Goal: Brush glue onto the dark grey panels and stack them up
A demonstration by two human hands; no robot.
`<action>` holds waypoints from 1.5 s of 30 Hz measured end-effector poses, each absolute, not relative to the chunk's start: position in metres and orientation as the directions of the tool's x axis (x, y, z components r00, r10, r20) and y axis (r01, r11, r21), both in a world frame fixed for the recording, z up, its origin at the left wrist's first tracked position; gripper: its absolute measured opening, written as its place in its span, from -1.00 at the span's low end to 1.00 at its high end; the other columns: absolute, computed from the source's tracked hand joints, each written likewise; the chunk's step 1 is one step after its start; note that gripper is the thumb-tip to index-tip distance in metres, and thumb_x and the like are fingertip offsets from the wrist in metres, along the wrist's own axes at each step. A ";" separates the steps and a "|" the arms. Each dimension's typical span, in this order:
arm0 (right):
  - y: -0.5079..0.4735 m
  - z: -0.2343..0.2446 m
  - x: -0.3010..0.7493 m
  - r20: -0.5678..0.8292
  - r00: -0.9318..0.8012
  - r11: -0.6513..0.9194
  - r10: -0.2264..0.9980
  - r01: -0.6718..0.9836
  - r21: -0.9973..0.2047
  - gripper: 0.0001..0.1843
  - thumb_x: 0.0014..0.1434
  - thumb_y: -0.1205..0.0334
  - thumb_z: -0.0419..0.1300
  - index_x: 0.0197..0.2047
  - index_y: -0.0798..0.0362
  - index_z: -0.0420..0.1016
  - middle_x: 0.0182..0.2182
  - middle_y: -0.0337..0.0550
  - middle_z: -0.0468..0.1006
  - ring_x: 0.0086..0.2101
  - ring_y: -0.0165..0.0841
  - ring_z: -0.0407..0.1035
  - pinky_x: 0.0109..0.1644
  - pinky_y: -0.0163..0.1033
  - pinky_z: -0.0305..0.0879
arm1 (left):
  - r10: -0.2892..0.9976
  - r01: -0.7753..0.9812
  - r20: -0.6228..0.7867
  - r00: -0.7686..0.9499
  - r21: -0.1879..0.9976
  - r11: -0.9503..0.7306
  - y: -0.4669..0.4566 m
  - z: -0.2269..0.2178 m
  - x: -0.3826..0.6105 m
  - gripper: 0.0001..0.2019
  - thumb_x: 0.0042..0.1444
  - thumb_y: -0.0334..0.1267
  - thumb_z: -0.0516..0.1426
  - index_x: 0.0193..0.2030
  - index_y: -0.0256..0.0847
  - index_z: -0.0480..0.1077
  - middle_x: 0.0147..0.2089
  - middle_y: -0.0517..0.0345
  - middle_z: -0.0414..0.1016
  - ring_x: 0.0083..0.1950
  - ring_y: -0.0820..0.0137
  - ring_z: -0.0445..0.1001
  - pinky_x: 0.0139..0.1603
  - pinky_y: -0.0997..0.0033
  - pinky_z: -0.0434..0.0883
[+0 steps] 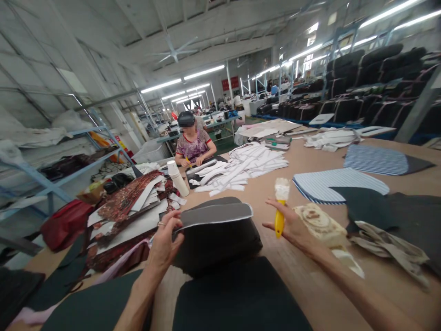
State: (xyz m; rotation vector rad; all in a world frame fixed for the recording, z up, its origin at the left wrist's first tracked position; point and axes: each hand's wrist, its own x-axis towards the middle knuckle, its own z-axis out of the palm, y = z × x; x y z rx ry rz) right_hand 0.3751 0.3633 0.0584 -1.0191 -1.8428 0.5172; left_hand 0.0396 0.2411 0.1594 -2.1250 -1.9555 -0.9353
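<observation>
A curved grey strip (217,214) with a pale edge is pinched at its left end by my left hand (168,234). It lies over the top of a stack of black pieces (217,243) in front of me. My right hand (289,223) has a yellow-handled brush (280,209) lodged at the thumb, bristles upward and coated in white, while its fingers are spread out. Just right of that hand sits a cream tub crusted with dried glue-like residue (319,223). Nearer to me lies another dark flat piece (237,299).
Across the table a co-worker (195,142) bends over work beside a heap of white strips (248,163). A white bottle (177,177) stands by patterned red cloth pieces (127,202) at left. Striped blue pieces (341,184) and a crumpled beige cloth (389,248) lie at right.
</observation>
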 end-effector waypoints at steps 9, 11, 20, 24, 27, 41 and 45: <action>0.304 0.136 0.338 0.441 -0.282 0.500 0.852 0.190 -0.845 -0.79 0.04 0.15 0.15 -0.25 0.03 0.46 -0.33 -0.15 0.52 -0.34 -0.29 0.42 -0.23 -0.21 0.35 | 0.708 0.978 0.705 0.034 0.122 -0.168 0.155 0.257 0.058 -0.94 0.08 -0.25 0.04 -0.37 -0.14 0.29 0.05 0.13 0.35 0.05 0.30 0.36 0.15 0.18 0.30; 0.285 0.149 0.339 0.449 -0.237 0.486 0.862 0.131 -0.864 -0.76 0.03 0.06 0.19 -0.26 0.03 0.43 -0.37 -0.19 0.49 -0.38 -0.33 0.39 -0.31 -0.26 0.33 | 0.645 0.973 0.764 -0.022 0.165 -0.161 0.136 0.262 0.049 -0.85 0.04 -0.19 0.13 -0.26 -0.17 0.32 0.16 0.12 0.25 0.17 0.24 0.25 0.23 0.10 0.20; 0.227 0.172 0.364 0.289 -0.245 0.300 0.925 0.005 -0.954 -0.68 -0.10 0.12 0.37 -0.25 -0.06 0.42 -0.35 -0.28 0.47 -0.36 -0.39 0.38 -0.26 -0.28 0.33 | 0.871 -0.093 0.291 -0.396 0.931 -0.353 0.088 0.172 0.010 -0.22 -0.12 -0.04 0.28 0.24 -0.07 0.07 0.20 0.04 0.27 0.20 0.14 0.25 0.15 0.16 0.35; 0.202 0.144 0.378 0.168 -0.240 0.200 0.956 0.114 -0.973 -0.65 -0.08 0.10 0.36 -0.20 -0.06 0.43 -0.34 -0.26 0.47 -0.36 -0.39 0.37 -0.27 -0.28 0.33 | 0.938 -0.238 0.089 -0.334 0.955 -0.175 0.075 0.144 0.026 -0.23 -0.14 -0.24 0.30 0.24 -0.05 0.10 0.21 0.06 0.29 0.22 0.16 0.25 0.20 0.21 0.30; 0.184 0.120 0.386 0.119 -0.230 0.176 0.966 0.244 -0.954 -0.63 -0.07 0.05 0.34 -0.19 -0.02 0.43 -0.37 -0.24 0.45 -0.37 -0.39 0.35 -0.29 -0.28 0.31 | 0.927 -0.222 -0.022 -0.375 0.973 -0.066 0.069 0.129 0.031 -0.13 -0.23 -0.28 0.34 0.25 -0.07 0.07 0.20 0.03 0.29 0.22 0.16 0.25 0.22 0.19 0.26; 0.143 0.013 0.409 0.060 -0.140 0.118 0.988 0.458 -0.881 -0.37 -0.03 0.00 0.24 0.08 0.08 0.28 -0.50 -0.28 0.37 -0.47 -0.38 0.27 -0.31 -0.24 0.25 | 0.831 0.026 -0.121 -0.543 0.987 0.161 0.022 0.038 0.077 0.07 -0.22 -0.27 0.27 0.34 -0.16 -0.34 -0.11 0.04 0.43 -0.05 0.20 0.47 0.11 0.03 0.32; 0.147 0.002 0.412 0.084 -0.176 0.162 0.981 0.499 -0.851 -0.39 -0.01 0.03 0.21 0.09 0.10 0.28 -0.49 -0.26 0.37 -0.48 -0.37 0.27 -0.32 -0.24 0.24 | 0.821 0.082 -0.081 -0.565 0.985 0.153 0.018 0.025 0.085 0.04 -0.19 -0.28 0.23 0.34 -0.17 -0.36 -0.14 0.06 0.40 -0.05 0.21 0.46 0.12 0.03 0.30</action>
